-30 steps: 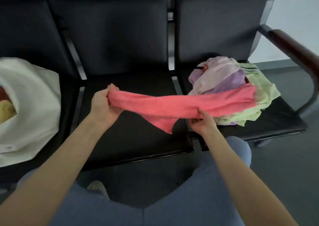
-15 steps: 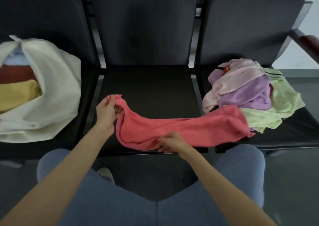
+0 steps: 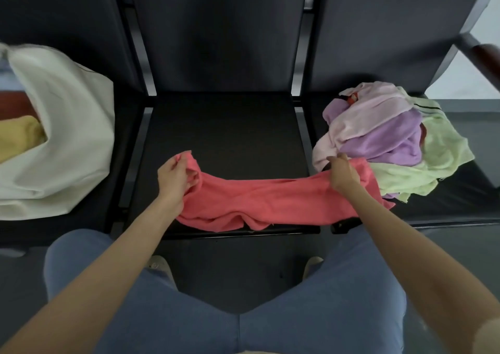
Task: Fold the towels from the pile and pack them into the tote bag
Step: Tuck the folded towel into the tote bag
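- Since a moment ago, the right hand (image 3: 343, 174) has slid from the towel's near edge out to its right end beside the pile (image 3: 392, 134); the left hand (image 3: 173, 179) has stayed at the left end; the cloth now lies stretched out rather than bunched.
- Towel (image 3: 270, 204) lies on the middle seat (image 3: 224, 126), its long axis running left to right; its right end overlaps the pile's near edge on the right seat.
- Left fingers are curled round the gathered left end; right fingers and thumb pinch the far right corner.
- Each hand sits at its own end, so the cloth runs straight between them; neither is nearer the middle.
- Near edge hangs rumpled at the seat front; my guess is that it needs flattening before a fold.
- Bag (image 3: 67, 137) sits on the left seat, mouth open, nearer the left hand.
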### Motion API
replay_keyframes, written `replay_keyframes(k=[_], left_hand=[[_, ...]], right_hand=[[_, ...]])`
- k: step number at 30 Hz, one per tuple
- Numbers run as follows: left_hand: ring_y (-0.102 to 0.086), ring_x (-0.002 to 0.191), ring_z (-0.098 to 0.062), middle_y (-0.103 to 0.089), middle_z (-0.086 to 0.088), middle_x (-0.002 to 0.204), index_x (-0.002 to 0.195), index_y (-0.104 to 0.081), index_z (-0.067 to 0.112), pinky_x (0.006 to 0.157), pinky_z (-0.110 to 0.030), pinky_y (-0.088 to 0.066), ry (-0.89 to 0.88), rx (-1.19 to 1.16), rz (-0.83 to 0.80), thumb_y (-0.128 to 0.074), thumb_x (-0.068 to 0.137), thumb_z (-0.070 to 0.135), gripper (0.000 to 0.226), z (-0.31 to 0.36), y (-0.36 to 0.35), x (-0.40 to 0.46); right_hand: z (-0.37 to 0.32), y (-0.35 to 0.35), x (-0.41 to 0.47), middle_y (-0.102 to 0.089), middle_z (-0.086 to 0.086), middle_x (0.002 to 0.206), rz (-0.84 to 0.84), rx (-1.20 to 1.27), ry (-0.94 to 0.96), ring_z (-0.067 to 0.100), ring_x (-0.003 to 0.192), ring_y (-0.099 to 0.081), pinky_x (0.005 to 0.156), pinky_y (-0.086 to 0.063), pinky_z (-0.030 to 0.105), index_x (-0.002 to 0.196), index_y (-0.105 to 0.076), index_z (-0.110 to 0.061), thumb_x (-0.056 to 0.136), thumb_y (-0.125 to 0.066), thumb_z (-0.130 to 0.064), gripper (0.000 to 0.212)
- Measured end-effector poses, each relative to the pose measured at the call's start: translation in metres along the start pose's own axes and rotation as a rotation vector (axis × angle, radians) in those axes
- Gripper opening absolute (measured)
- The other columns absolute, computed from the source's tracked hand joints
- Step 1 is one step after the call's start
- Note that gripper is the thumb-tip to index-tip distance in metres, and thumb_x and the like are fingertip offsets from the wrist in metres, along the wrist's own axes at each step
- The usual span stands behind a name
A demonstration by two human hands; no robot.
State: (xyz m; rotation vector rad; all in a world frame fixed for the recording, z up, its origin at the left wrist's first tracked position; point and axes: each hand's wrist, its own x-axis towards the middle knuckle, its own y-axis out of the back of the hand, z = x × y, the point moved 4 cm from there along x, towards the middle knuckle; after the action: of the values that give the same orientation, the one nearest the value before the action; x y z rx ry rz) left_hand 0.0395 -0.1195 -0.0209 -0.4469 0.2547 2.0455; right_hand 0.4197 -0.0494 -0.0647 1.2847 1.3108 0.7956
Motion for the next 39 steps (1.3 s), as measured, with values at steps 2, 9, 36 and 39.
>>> replay_keyframes(k=[2,9,36,39], left_hand=[[-0.067,0.095,-0.02,-0.068,-0.009,0.108,0.118,-0.066,0.02,0.078,-0.031,-0.057,-0.004,0.04,-0.028,-0.054,0.098,0.029,0.025,-0.001,-0.008,-0.002],[-0.063,0.084,-0.016,-0.066,-0.006,0.093,0.105,-0.067,0.023,0.076,-0.031,-0.053,-0.116,0.057,-0.047,-0.052,0.099,0.028,0.017,0.007,-0.011,-0.005],[-0.063,0.063,-0.006,-0.065,-0.003,0.08,0.119,-0.063,0.023,0.073,-0.025,-0.055,-0.409,0.511,-0.034,-0.054,0.094,0.004,0.032,0.009,0.063,-0.012],[-0.065,0.063,-0.003,-0.071,0.001,0.081,0.089,-0.071,0.026,0.07,-0.019,-0.055,-0.439,0.626,-0.096,-0.063,0.089,0.004,0.023,0.017,0.07,-0.013]], right_hand=[[0.003,0.0,0.002,-0.031,0.015,0.143,-0.085,-0.127,0.016,0.036,0.118,-0.051,0.091,-0.048,0.046,0.13,-0.053,-0.012,0.09,-0.044,0.004,0.044],[-0.036,0.05,-0.023,-0.06,0.018,0.076,0.577,0.006,0.243,0.033,0.067,-0.059,0.055,-0.037,0.035,0.08,-0.053,-0.001,0.086,-0.055,0.001,0.006],[-0.131,-0.02,-0.037,-0.051,0.021,0.128,0.033,0.297,0.158,0.038,0.119,-0.048,0.097,-0.038,0.045,0.132,-0.043,0.002,0.095,-0.054,-0.033,0.052],[-0.133,-0.027,-0.024,-0.059,0.015,0.098,-0.122,0.36,0.019,0.034,0.1,-0.06,0.084,-0.047,0.041,0.1,-0.055,-0.002,0.088,-0.064,-0.033,0.034]])
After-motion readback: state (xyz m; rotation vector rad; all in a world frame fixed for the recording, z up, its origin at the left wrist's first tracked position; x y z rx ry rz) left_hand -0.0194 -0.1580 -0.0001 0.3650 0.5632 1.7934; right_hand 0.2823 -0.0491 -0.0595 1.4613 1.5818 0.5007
